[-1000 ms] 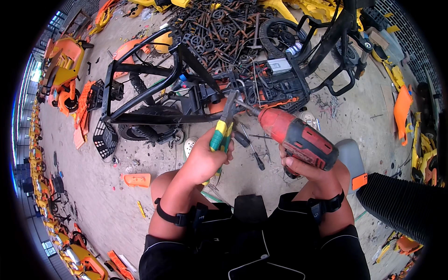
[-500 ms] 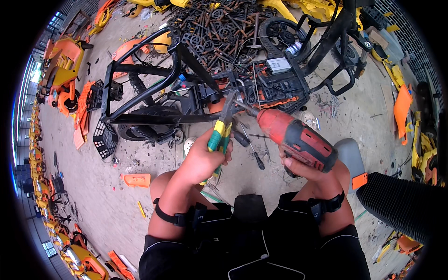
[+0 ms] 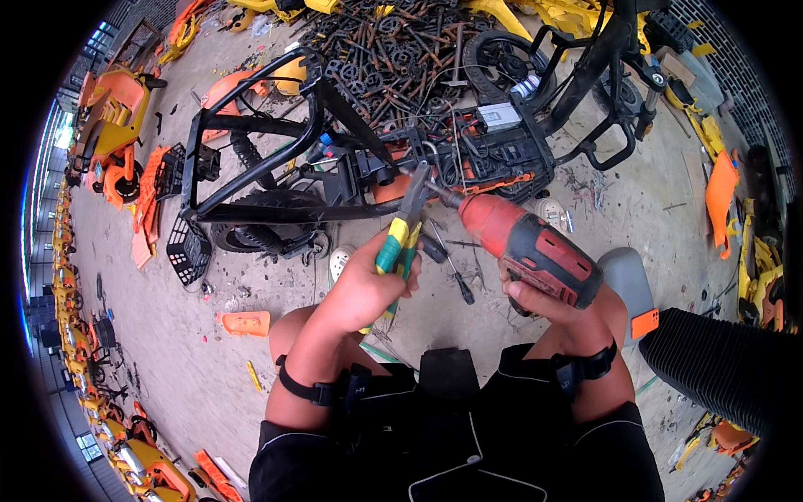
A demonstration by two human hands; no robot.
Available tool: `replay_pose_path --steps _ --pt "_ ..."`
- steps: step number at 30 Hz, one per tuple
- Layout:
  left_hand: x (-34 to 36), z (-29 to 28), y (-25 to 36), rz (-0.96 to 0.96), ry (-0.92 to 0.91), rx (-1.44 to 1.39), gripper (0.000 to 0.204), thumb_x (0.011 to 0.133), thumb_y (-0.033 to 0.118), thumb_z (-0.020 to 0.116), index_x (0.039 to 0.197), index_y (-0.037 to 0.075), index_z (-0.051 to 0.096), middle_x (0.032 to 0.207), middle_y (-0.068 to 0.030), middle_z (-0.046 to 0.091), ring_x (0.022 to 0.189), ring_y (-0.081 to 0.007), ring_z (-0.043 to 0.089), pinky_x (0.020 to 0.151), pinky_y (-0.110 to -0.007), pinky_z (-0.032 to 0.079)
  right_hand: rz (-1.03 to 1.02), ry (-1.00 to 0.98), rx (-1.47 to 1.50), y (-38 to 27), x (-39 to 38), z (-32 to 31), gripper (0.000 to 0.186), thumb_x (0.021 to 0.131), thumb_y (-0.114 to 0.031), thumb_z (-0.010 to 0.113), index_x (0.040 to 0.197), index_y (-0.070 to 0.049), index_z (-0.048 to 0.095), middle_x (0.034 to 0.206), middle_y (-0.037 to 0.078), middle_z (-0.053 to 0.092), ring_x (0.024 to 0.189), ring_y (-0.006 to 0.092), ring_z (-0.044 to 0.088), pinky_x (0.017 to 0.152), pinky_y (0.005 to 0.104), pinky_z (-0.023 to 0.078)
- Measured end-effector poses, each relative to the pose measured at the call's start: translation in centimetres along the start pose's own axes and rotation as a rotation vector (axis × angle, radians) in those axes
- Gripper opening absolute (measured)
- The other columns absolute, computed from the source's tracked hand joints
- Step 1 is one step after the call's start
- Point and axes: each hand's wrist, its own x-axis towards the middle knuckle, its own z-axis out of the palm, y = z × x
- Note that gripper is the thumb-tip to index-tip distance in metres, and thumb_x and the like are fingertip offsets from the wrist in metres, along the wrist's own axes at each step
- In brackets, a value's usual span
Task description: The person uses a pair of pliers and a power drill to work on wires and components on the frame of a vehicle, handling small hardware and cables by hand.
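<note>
Well, two tools are held near the middle of the frame. A pair of green and yellow pliers (image 3: 408,219) is held just left of the middle by the left hand (image 3: 374,286), with the fingers wrapped around the handles. The metal nose is pointed up; whether anything is pinched in it cannot be told. Just right of the middle, a red and black power drill (image 3: 529,240) is held by the right hand (image 3: 544,303), which is curled around its grip. The drill's tip is aimed up and left at the nose of the pliers, but whether they are touching cannot be told.

Between the two tools, a screwdriver (image 3: 464,289) is seen on the floor (image 3: 192,360), with its dark handle turned down. At the upper left, a big black bike frame (image 3: 259,215) is seen, with a fat black wheel (image 3: 247,238) near its bottom bar. At the top middle, rusty metal cranks (image 3: 385,63) are heaped in a big pile. An orange plastic piece (image 3: 247,323) is seen at the lower left.
</note>
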Motion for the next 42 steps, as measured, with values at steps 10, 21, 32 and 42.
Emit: replay_pose_path --steps 10,21,32,42 --pt "0.2 -0.1 -0.1 0.006 -0.035 -0.029 0.049 0.077 -0.009 0.045 0.124 0.001 0.054 0.093 -0.0047 0.059 0.079 -0.0154 0.059 0.07 -0.03 0.051 -0.054 0.031 -0.067 -0.2 0.1 0.1 0.051 0.079 -0.005 0.077 0.126 -0.001 0.058 0.104 0.007 0.069 0.096 0.0155 0.066 0.085 0.0322 0.054" --pt "0.2 0.0 0.1 0.0 -0.044 -0.011 0.05 0.076 -0.01 0.046 0.124 0.001 0.054 0.091 -0.0043 0.059 0.079 -0.0148 0.058 0.07 -0.03 0.05 -0.061 0.008 -0.005 0.0 0.1 0.0 0.047 0.081 -0.005 0.077 0.125 -0.001 0.06 0.105 0.006 0.069 0.096 0.0147 0.066 0.085 0.0312 0.054" --pt "0.4 -0.3 -0.1 0.003 -0.035 -0.058 0.051 0.077 -0.009 0.045 0.126 0.0 0.054 0.094 -0.0057 0.061 0.08 -0.0162 0.061 0.071 -0.031 0.051 0.065 0.101 0.015 -0.4 -0.5 0.5 0.057 0.08 -0.006 0.078 0.131 0.001 0.055 0.112 0.009 0.068 0.101 0.0161 0.065 0.089 0.0327 0.053" --pt "0.4 -0.8 -0.4 -0.012 -0.019 -0.079 0.056 0.076 -0.01 0.047 0.131 -0.002 0.051 0.101 -0.008 0.061 0.086 -0.0184 0.062 0.077 -0.032 0.051 0.061 0.077 -0.027 -1.1 -0.3 0.7 0.053 0.078 -0.005 0.079 0.127 -0.001 0.058 0.107 0.007 0.068 0.097 0.0157 0.065 0.086 0.0323 0.053"
